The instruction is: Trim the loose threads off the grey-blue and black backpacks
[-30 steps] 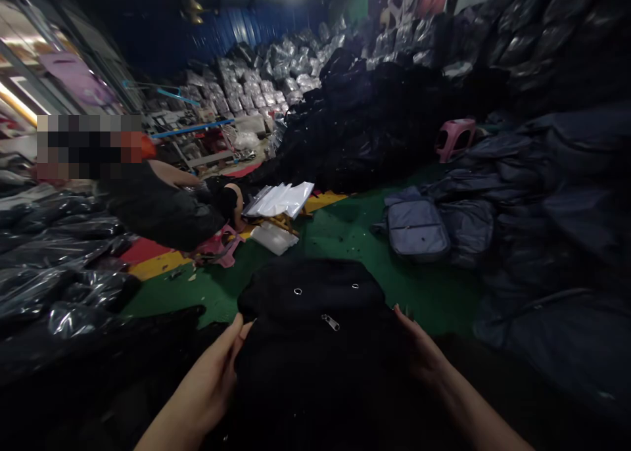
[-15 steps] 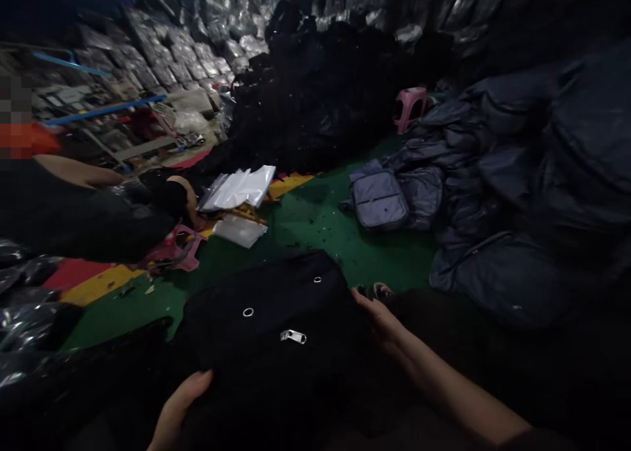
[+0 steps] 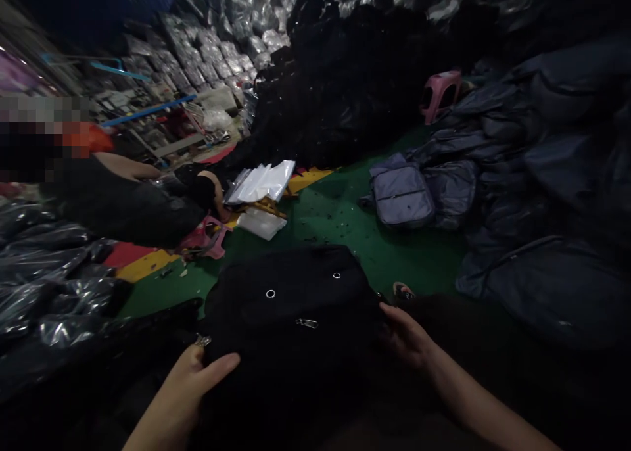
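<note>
A black bag (image 3: 296, 280) with two metal rings and a silver zipper pull (image 3: 308, 323) lies in front of me at the bottom centre. My left hand (image 3: 202, 372) grips its left side, thumb on top and the fingers partly hidden beside a small metal piece (image 3: 202, 340). At the right edge of the bag, my right hand (image 3: 407, 332) holds on with the thumb along the side; its other fingers are mostly in shadow. The bag's lower part merges into the dark.
Dark blue bags (image 3: 552, 286) are heaped on the right, near a grey-blue bag (image 3: 404, 198) and a pink stool (image 3: 440, 96). Clear plastic sheets (image 3: 263, 183) lie mid-left beside a seated person (image 3: 123, 201). Plastic-wrapped bundles (image 3: 64, 247) fill the left.
The view has turned left, so the surroundings sit further right. More of my left hand shows, and its thumb lies further over the bag. Both hands still hold the bag.
</note>
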Tool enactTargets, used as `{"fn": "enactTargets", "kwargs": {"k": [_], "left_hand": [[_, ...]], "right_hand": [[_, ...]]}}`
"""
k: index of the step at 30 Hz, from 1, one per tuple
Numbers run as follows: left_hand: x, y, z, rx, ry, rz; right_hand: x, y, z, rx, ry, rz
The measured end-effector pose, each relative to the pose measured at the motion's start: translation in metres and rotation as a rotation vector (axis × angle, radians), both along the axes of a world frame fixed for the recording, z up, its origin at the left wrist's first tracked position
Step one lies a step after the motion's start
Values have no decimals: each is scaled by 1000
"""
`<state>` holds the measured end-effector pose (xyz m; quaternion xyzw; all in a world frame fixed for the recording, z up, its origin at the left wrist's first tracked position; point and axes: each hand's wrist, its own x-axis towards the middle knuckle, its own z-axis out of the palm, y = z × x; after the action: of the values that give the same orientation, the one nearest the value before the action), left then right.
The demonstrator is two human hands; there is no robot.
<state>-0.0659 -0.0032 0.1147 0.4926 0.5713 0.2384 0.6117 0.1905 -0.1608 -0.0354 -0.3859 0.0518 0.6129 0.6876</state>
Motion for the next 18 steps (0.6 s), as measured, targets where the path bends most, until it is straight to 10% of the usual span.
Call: {"fn": "enactTargets", "kwargs": {"k": [13, 18], "left_hand": [[-1, 10, -23, 421, 339, -35], [7, -1, -14, 79, 102, -6]], "right_hand": [[0, 2, 14, -76, -39, 12], [5, 4, 7, -36, -38, 22]]}}
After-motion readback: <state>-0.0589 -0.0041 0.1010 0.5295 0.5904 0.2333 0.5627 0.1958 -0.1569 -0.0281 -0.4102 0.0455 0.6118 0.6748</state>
